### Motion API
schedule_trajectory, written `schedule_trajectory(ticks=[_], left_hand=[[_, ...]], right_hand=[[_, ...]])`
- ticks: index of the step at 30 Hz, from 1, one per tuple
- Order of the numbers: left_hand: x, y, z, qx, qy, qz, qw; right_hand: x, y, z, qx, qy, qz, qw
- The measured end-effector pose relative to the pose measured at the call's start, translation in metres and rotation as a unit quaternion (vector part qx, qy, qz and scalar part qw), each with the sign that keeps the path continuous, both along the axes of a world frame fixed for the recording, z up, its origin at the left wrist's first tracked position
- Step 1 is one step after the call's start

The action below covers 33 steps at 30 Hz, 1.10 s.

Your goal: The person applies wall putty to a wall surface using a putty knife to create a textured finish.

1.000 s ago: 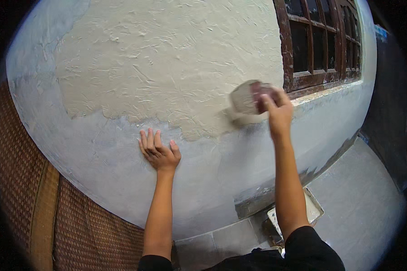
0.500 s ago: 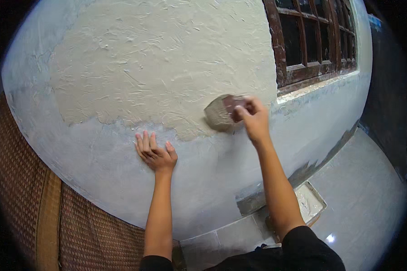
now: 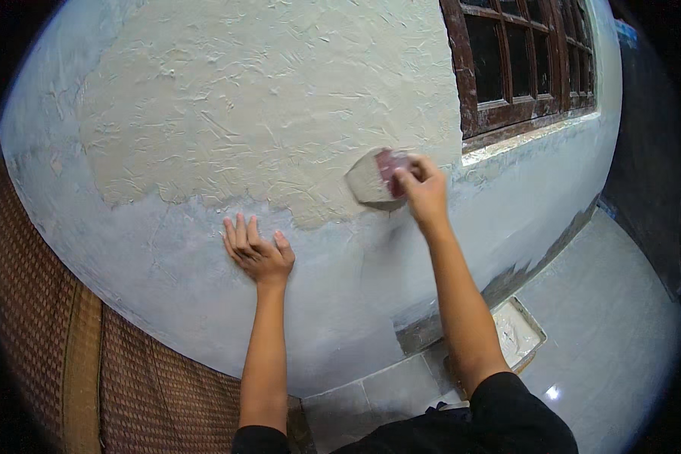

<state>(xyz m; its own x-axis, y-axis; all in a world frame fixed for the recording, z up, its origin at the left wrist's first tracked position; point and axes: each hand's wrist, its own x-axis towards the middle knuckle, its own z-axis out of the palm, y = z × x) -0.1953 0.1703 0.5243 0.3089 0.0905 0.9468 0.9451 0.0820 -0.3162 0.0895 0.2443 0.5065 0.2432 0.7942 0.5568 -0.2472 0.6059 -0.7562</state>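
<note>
My right hand (image 3: 425, 193) is closed round the reddish-brown grip of a putty scraper (image 3: 371, 181). The scraper's broad blade, smeared with cream putty, is slightly blurred and lies over the lower right part of the coated patch. Rough, ridged cream putty (image 3: 265, 113) covers the upper wall and ends below in a jagged border. Just under that border my left hand (image 3: 259, 253) rests on the bare grey wall (image 3: 181, 280), fingers stretched out and holding nothing.
A brown wooden window (image 3: 518, 64) with dark panes is set in the wall at upper right. On the grey tiled floor (image 3: 598, 303), a rectangular tray (image 3: 541, 329) of cream putty stands beside my right arm. Brown woven matting (image 3: 151, 378) runs along the lower left.
The scraper has shifted slightly and its blade has turned a little in my right hand. My left hand keeps its place on the wall.
</note>
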Motion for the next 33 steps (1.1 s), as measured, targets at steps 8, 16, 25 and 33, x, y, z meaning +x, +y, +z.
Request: schedule_trajectory(ticks=[8,16,25,33], left_hand=[[0.001,0.0,0.0,0.001,0.001,-0.006,1.0],[-0.002,0.0,-0.001,-0.001,0.002,-0.001,1.0],[-0.006,-0.004,0.0,-0.003,0.005,0.011,1.0],[0.0,0.0,-0.002,0.004,-0.002,0.001,1.0]], right_hand=[[0.038,-0.001,-0.005,-0.009,0.093,-0.017,0.996],[0.059,0.007,-0.014,-0.008,0.152,-0.035,0.988],[-0.022,-0.021,0.029,0.009,0.02,0.0,1.0],[0.068,0.01,0.005,0.037,0.148,-0.051,0.987]])
